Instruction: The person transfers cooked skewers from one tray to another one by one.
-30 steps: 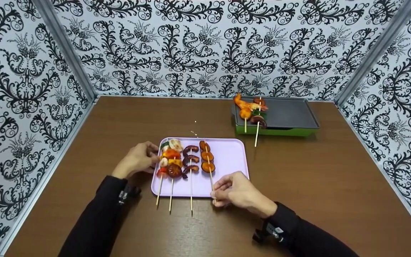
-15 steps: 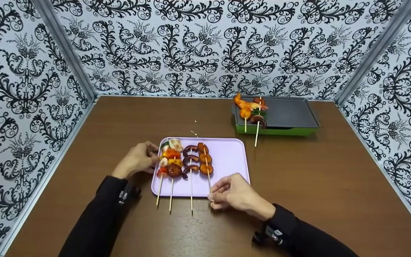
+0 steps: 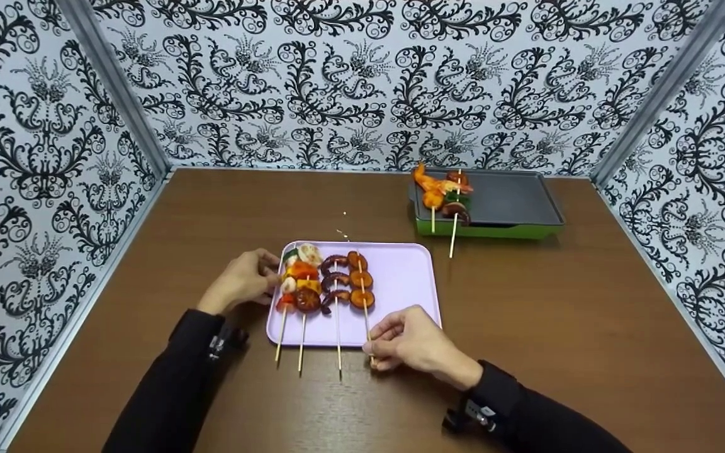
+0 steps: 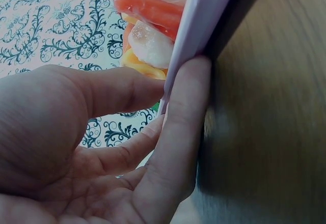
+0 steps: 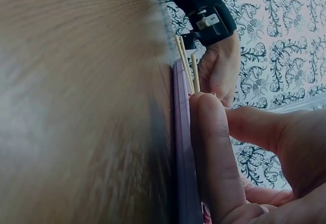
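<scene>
Centre of frame, on desk point(image 3: 230, 377): one lilac tray point(image 3: 403, 270), four skewers point(image 3: 307, 301). Left hand point(image 3: 244, 278) pinches tray's left rim; right hand point(image 3: 416, 340) pinches rightmost skewer point(image 3: 362, 299) by its stick, neighbour close beside. Upper right: one grill point(image 3: 507, 198), two skewers point(image 3: 455, 212).

Tray point(image 3: 403, 277) free at right, skewers point(image 3: 336, 296) crowding its left

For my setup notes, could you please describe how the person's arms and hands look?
The left sleeve and right sleeve are long and black, each with a black wrist mount and silvery fitting. Left hand and right hand are ungloved.
</scene>
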Available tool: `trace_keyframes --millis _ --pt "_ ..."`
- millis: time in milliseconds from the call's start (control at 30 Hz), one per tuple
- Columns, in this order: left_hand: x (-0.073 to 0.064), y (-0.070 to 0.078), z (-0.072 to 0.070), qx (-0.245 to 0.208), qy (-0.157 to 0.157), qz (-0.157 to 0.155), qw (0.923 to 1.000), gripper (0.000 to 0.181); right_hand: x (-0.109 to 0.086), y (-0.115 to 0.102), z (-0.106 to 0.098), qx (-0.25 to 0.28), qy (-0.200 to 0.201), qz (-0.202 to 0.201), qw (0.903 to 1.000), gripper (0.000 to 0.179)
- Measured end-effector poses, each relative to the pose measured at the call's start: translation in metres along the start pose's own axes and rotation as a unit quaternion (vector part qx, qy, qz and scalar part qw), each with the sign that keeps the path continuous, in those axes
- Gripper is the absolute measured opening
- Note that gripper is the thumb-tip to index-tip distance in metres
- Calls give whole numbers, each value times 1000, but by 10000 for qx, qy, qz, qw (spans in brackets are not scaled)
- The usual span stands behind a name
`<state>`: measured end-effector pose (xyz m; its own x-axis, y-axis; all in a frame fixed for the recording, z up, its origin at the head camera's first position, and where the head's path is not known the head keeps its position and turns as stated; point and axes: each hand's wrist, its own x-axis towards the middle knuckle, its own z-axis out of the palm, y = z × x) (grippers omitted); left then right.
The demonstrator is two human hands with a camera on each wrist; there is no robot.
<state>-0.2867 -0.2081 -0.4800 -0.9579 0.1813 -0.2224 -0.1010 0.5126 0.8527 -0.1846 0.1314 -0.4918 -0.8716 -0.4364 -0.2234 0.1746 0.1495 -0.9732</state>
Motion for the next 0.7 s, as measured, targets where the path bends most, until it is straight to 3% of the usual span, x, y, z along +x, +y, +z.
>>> trace_keyframes --millis 300,700 --pt "-1 0 -1 10 -15 -44 10000 39 2 2 5 26 -44 -162 9999 25" --pt "-1 1 -1 15 -12 -30 10000 40 1 1 4 -330 -5 -229 9992 21"
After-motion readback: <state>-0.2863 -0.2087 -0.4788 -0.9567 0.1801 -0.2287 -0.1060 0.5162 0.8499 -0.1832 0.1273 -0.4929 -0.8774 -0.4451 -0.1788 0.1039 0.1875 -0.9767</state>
